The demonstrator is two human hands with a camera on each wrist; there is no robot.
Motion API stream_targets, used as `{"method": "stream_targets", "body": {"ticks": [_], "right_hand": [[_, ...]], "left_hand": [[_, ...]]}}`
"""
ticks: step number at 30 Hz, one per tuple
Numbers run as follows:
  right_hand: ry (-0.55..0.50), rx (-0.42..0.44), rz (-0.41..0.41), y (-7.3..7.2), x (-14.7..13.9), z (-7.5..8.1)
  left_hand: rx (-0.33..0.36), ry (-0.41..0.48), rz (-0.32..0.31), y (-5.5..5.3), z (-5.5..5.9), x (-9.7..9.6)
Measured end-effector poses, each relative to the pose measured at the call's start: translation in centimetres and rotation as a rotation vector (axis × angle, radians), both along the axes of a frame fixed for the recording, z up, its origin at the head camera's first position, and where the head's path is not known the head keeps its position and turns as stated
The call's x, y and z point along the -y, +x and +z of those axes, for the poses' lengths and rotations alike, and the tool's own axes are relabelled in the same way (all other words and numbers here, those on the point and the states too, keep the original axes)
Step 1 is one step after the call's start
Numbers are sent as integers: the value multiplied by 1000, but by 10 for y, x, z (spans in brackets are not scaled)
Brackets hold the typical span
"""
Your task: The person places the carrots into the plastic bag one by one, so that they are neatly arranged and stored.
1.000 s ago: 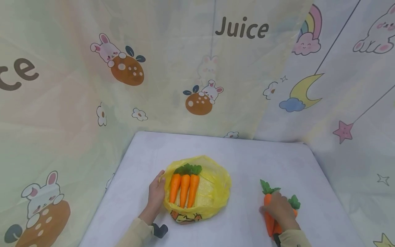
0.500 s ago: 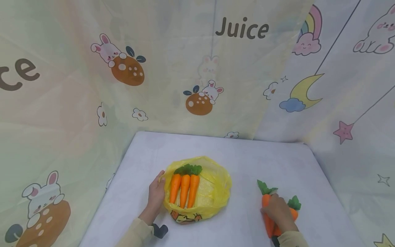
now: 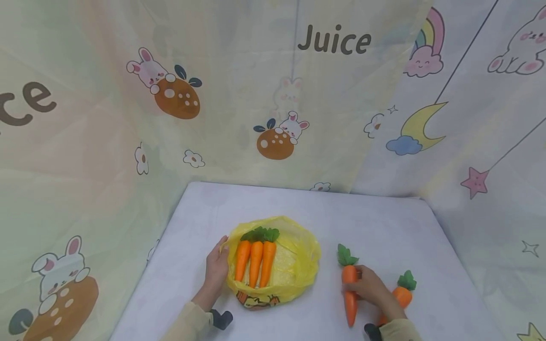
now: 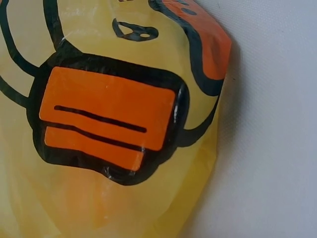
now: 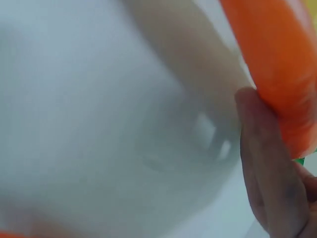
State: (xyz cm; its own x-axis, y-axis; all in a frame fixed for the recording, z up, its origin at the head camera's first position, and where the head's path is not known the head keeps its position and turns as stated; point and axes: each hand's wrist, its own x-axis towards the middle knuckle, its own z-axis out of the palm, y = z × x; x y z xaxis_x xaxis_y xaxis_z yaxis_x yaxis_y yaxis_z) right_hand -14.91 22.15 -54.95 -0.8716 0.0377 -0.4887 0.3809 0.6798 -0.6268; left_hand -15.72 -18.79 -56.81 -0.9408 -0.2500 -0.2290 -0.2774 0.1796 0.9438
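At the left rim of a yellow plastic bag, my left hand grips the edge. Three orange carrots with green tops lie side by side inside the bag's open mouth. To the bag's right, my right hand holds another carrot by its upper part, leaves pointing away from me. The right wrist view shows fingers against this orange carrot. One more carrot lies partly hidden behind my right wrist. Close up in the left wrist view is the bag's printed side.
A white-covered table bears everything. Printed cloth hangs along its back and sides. Dark wrist-camera mounts, one near the left sleeve, stick out below both hands.
My right hand has lifted one carrot off the pair at the right and carried it leftward toward the bag, uncovering the other carrot. The left hand and the bag stay put.
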Motion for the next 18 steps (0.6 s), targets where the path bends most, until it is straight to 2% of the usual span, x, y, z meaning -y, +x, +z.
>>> {"method": "stream_targets", "body": {"ticks": [6, 11, 18], "right_hand": [[-112, 42, -74, -4, 23, 4], [-185, 28, -76, -5, 36, 7], [-209, 25, -72, -6, 52, 17]], "left_hand": [[-7, 4, 8, -2, 1, -1], [-3, 7, 20, -2, 2, -3], [-4, -6, 12, -2, 0, -3]]}}
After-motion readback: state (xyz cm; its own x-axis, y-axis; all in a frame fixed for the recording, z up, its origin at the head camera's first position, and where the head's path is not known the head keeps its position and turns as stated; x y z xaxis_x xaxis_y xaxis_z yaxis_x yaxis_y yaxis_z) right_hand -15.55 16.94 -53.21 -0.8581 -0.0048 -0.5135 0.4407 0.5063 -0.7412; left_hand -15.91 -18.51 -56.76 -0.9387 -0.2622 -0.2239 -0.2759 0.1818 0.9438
